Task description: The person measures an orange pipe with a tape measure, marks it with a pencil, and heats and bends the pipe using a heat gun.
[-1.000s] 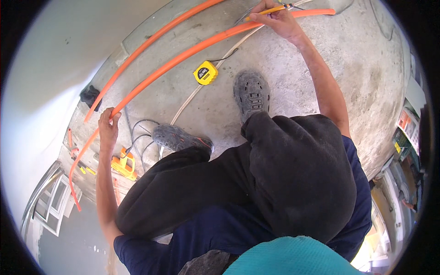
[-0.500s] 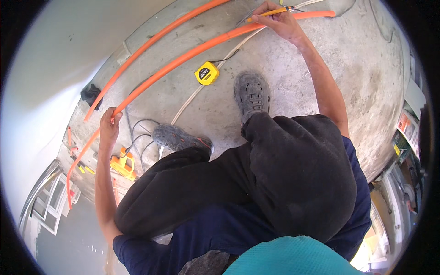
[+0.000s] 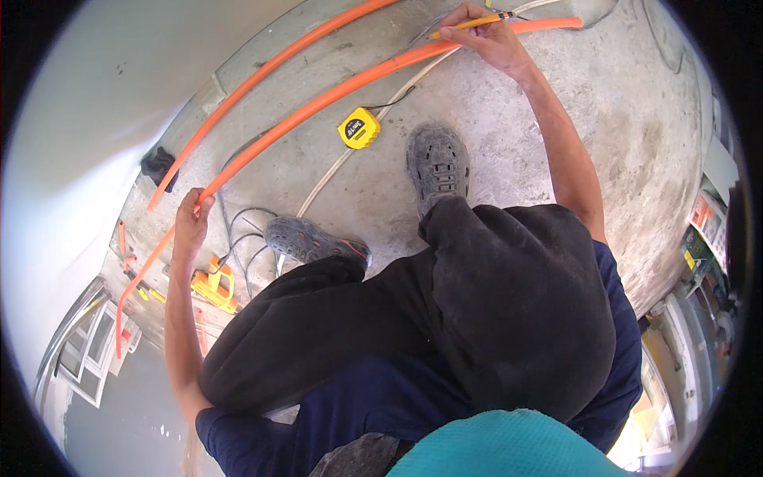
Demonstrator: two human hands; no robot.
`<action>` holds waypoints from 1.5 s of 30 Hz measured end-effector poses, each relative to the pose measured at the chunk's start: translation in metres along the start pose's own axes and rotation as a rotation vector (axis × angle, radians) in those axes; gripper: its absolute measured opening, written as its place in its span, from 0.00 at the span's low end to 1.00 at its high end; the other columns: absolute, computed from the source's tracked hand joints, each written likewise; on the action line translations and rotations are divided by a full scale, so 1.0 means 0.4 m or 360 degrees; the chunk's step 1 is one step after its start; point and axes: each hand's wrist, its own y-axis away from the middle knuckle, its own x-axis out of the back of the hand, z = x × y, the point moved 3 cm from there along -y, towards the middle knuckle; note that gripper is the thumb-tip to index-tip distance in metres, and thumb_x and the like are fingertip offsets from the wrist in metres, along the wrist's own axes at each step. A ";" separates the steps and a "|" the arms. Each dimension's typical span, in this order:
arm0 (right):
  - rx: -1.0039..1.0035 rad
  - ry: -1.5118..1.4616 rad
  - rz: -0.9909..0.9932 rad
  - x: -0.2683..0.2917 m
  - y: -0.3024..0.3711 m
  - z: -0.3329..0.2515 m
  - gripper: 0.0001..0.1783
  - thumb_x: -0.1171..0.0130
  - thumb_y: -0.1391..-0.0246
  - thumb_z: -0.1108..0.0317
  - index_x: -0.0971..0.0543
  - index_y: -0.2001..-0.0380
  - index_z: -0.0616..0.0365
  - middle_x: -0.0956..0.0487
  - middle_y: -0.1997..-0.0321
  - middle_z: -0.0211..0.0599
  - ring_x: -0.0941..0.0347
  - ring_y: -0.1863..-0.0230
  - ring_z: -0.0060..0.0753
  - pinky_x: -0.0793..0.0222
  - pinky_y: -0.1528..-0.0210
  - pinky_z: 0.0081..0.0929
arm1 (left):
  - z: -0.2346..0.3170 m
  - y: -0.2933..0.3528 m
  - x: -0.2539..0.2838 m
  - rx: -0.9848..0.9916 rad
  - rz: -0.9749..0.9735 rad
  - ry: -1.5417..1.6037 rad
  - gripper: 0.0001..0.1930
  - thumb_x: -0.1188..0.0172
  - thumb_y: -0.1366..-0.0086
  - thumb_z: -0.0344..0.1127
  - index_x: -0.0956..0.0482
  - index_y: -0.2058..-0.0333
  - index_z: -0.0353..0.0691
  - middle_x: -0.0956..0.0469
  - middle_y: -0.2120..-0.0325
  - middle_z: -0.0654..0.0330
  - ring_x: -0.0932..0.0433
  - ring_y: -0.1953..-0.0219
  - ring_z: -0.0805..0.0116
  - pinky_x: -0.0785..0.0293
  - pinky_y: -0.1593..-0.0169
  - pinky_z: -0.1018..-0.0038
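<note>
A long orange pipe [image 3: 318,101] runs in a curve from the lower left to the upper right. My left hand [image 3: 191,221] is closed round it toward its left part. Near its far right end, my right hand [image 3: 482,40] pinches a yellow pencil [image 3: 470,25], whose tip points left and lies close over the pipe. Whether the tip touches the pipe I cannot tell. Between my hands, on the concrete floor, lies a yellow tape measure [image 3: 358,128] with a dark strap.
A second orange pipe [image 3: 262,73] lies beyond, nearer the wall. White cable [image 3: 324,180] passes under the tape measure. By my left forearm are a yellow heat-gun-shaped tool [image 3: 214,285] with a dark cord and yellow-handled pliers [image 3: 147,292]. A black cloth-like bundle [image 3: 159,165] lies by the wall.
Almost nothing differs. My left hand and the pipe's left end have shifted very slightly; the pencil stays in my right hand at the same spot.
</note>
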 end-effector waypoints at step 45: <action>-0.0145 0.0396 -0.0320 -0.083 -0.056 -0.068 0.14 0.34 0.37 0.56 0.19 0.63 0.56 0.21 0.69 0.28 0.26 0.68 0.22 0.29 0.64 0.27 | 0.041 0.003 -0.011 -0.0002 -0.0074 -0.0023 0.20 0.44 0.24 0.50 0.27 0.62 0.35 0.36 0.78 0.61 0.40 0.74 0.69 0.40 0.70 0.70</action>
